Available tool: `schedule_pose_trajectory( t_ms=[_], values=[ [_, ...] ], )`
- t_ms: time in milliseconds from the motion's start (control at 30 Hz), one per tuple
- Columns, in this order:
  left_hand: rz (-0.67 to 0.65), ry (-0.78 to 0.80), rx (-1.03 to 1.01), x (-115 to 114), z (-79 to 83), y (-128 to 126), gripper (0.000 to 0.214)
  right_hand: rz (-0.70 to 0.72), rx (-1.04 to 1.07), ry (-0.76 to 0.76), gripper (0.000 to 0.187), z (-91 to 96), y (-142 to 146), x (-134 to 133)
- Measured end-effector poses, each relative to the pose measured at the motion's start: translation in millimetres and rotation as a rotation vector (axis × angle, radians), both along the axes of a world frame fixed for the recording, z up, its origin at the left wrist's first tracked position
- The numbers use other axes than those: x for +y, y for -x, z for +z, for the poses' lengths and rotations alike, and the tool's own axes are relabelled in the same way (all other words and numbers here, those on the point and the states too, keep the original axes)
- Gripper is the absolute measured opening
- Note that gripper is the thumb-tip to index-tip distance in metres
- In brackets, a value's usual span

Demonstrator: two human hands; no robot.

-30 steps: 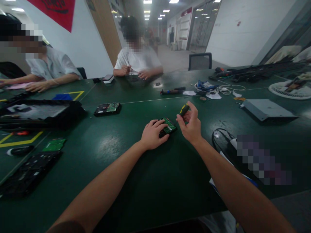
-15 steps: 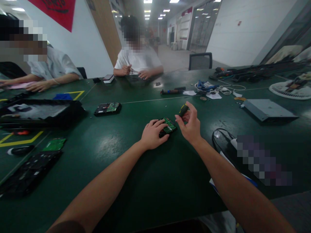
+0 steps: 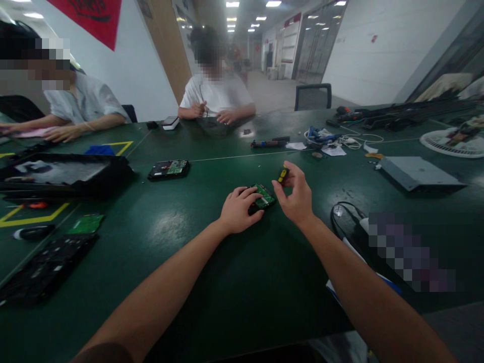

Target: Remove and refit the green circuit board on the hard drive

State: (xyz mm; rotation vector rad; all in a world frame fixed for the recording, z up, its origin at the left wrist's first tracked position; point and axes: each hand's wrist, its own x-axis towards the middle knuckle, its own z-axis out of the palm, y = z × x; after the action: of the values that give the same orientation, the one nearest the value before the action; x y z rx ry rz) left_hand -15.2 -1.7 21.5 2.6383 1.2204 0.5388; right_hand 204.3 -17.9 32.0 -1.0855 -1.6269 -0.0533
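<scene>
At the far left of the green table (image 3: 196,292), we see a seated person (image 3: 88,98) cut off by the left edge. Nearer, a black tray (image 3: 94,194) and a long black part (image 3: 49,269) are cut off there too; a small green board (image 3: 86,224) lies at the far end of that part, and we cannot tell whether they touch. Further right sits a spare drive (image 3: 169,170).

In the middle, our left hand (image 3: 241,212) lies over a drive (image 3: 266,199), hiding its left portion. The thumb stands apart from the fingers; whether they clamp it, we cannot tell. Just right of this drive, our right hand (image 3: 297,194) pinches a yellow-and-black screwdriver (image 3: 283,174) between thumb and fingers; we cannot make out its shaft.

On the far right we see tangled cables (image 3: 321,134), then a grey metal box (image 3: 421,174). Nearer, pixelation hides an object beside a black cord (image 3: 333,217). A round white grille (image 3: 434,146) runs out of view at the right edge.
</scene>
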Motion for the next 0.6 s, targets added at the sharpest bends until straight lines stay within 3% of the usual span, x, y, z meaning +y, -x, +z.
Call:
schedule_pose_trajectory(
  t_ms=[267,500,600],
  values=[
    [0.006,0.009,0.0,0.3,-0.6,0.0,0.056,0.02,0.001,-0.002,0.062,0.7,0.9,-0.4],
    [0.0,0.001,-0.008,0.3,-1.6,0.6,0.056,-0.086,-0.039,-0.054,0.065,-1.6,-1.7,1.9],
    [0.005,0.006,-0.006,0.0,-1.0,0.4,0.056,-0.055,-0.039,-0.039,0.063,-0.8,-2.0,0.9]
  ],
)
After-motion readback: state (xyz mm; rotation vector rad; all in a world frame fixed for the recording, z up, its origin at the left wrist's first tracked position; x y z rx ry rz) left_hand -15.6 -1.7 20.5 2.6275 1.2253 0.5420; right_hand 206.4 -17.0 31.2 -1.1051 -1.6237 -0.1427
